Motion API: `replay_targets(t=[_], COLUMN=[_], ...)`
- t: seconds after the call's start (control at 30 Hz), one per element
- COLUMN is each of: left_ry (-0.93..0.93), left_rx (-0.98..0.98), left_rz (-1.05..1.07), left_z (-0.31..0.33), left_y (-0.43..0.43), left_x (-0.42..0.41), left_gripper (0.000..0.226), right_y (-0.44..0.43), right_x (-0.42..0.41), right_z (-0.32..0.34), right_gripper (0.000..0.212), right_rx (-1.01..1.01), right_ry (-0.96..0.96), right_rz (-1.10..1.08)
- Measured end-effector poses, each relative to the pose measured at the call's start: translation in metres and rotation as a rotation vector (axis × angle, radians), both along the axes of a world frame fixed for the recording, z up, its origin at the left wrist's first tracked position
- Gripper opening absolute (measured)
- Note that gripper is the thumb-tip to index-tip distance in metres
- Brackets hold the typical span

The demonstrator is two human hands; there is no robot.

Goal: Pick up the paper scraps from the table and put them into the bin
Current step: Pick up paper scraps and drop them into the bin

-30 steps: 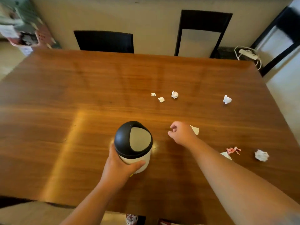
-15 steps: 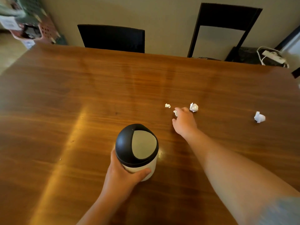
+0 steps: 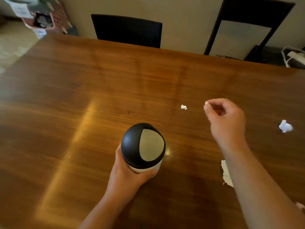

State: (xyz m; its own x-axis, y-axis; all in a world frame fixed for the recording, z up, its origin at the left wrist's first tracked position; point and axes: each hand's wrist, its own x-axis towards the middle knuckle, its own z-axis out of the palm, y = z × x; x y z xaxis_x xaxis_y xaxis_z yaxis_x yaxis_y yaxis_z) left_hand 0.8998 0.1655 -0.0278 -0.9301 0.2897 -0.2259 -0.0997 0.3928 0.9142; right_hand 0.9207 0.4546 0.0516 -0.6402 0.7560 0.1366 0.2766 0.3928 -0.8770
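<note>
The left hand (image 3: 127,177) was wrapped around the lower, pale body of the small bin (image 3: 143,147), which stood upright on the wooden table (image 3: 82,96), its black domed lid with the pale swing flap facing up. The thumb lay across the near side of the bin, just under the lid's rim.

The right hand (image 3: 226,116) hung above the table, off to the right of the bin and a little farther away, fingers curled in and thumb and forefinger pinched together on a tiny white scrap (image 3: 206,102) (only a sliver of it peeped out at the fingertips). That pinched bit was clear of the tabletop and not yet over the bin's flap.

Other paper lay scattered about. A small white crumb (image 3: 183,107) sat on the wood just left of the raised hand, between it and the far side of the bin. A larger crumpled ball (image 3: 285,126) rested well apart to the right. A flat torn piece (image 3: 225,172) lay near the right forearm, partly hidden beneath it, to the right of the bin.

Beyond the far edge of the table stood a dark chair (image 3: 127,30) pushed in close.
</note>
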Motion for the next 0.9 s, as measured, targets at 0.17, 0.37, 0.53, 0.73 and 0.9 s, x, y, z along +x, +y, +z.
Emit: replay_targets(t=[0.17,0.37,0.53,0.73,0.9], left_ry=[0.025,0.074,0.052,0.026,0.037], left_rx=[-0.011,-0.001,-0.001,0.004,0.007], left_rz=[0.037,0.009,0.011,0.025,0.013], left_z=[0.006,0.015,0.007,0.005,0.003], left_y=[-0.001,0.009,0.004,0.002,-0.002], left_x=[0.0,-0.005,-0.018,-0.031,-0.032], left_gripper=[0.114,0.111,0.113,0.111,0.11], right_y=[-0.031,-0.111,-0.05,0.011,0.021], right_x=[0.031,0.012,-0.009,-0.069,-0.1], right_z=[0.079,0.026,-0.016,-0.083,-0.112], right_gripper=[0.01,0.026,0.008,0.039,0.043], right_rx=[0.112,0.268,0.078,0.189,0.355], right_ry=[0.552,-0.19,-0.165,-0.55,-0.723], right_rz=[-0.055,0.545,0.186,0.145,0.25])
